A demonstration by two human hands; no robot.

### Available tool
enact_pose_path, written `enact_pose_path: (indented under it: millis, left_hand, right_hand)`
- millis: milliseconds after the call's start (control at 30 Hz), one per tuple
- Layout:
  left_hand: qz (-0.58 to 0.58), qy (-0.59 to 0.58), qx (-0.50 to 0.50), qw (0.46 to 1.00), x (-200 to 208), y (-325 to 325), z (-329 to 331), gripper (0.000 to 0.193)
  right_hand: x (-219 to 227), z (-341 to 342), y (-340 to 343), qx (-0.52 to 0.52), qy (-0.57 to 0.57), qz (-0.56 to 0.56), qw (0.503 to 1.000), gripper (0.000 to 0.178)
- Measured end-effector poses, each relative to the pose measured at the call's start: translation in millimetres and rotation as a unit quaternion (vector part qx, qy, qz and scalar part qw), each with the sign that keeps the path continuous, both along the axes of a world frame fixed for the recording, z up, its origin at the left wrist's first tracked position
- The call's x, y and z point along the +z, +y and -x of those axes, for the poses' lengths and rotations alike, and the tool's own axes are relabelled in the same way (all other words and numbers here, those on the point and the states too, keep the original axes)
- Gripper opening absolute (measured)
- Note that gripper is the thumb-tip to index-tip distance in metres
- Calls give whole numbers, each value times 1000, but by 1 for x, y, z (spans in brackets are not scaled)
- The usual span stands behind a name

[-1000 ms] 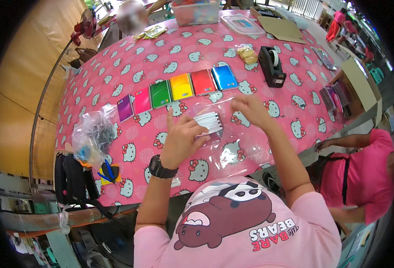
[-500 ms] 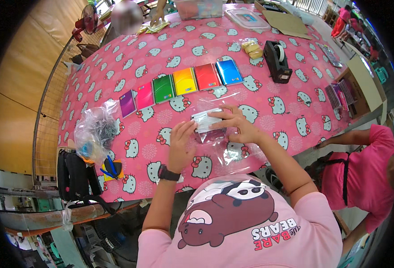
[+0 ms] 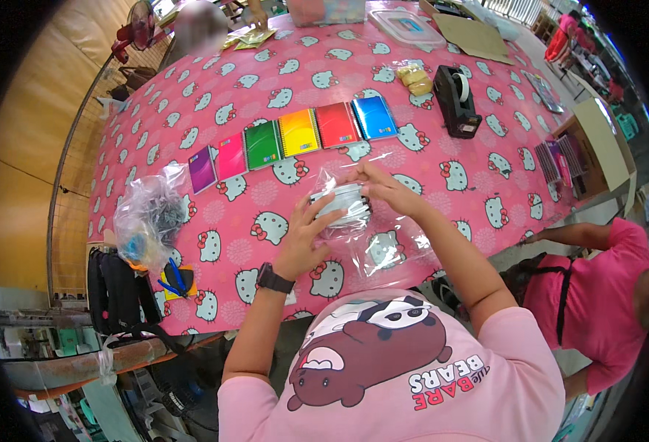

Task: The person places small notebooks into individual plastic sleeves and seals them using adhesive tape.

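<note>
A small stack of what look like spiral notebooks lies before me in clear plastic. My left hand grips its left side, fingers across the top. At the stack's far right corner, my right hand has its fingers bent in a pinch on the clear plastic wrap, whose loose part spreads toward me. Beyond them runs a slanting row of spiral notebooks: purple, pink, green, yellow, red and blue.
Right of the row stand a black tape dispenser and a bag of yellowish items. At left lie crumpled plastic, blue-handled pliers and a black bag. An open carton and a person in pink are at right.
My left hand has moved farther over the stack, its fingers now across the top. My right hand has drawn back from the top to the far right corner.
</note>
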State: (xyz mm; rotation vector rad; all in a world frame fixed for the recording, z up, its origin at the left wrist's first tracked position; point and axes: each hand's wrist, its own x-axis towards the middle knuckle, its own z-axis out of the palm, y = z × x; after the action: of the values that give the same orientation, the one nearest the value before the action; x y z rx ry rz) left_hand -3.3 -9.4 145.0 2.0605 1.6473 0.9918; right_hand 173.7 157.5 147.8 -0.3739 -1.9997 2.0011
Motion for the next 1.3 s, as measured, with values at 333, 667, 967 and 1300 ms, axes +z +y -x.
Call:
enact_pose_path:
  millis: [333, 667, 967, 1300]
  left_hand:
    - [3, -20, 12, 1000, -2, -8, 2, 63]
    - [6, -35, -3, 999, -4, -1, 0, 61]
    - [10, -43, -5, 999, -2, 0, -1, 63]
    - [-11, -37, -18, 999, 1, -2, 3, 66]
  right_hand:
    - [3, -71, 146, -544, -68, -270, 791, 30]
    - [-44, -154, 258, -547, -344, -286, 708, 46]
    - [-84, -167, 198, -545, -1, 197, 815, 21]
    - [54, 27, 23, -36, -179, -130, 975, 24]
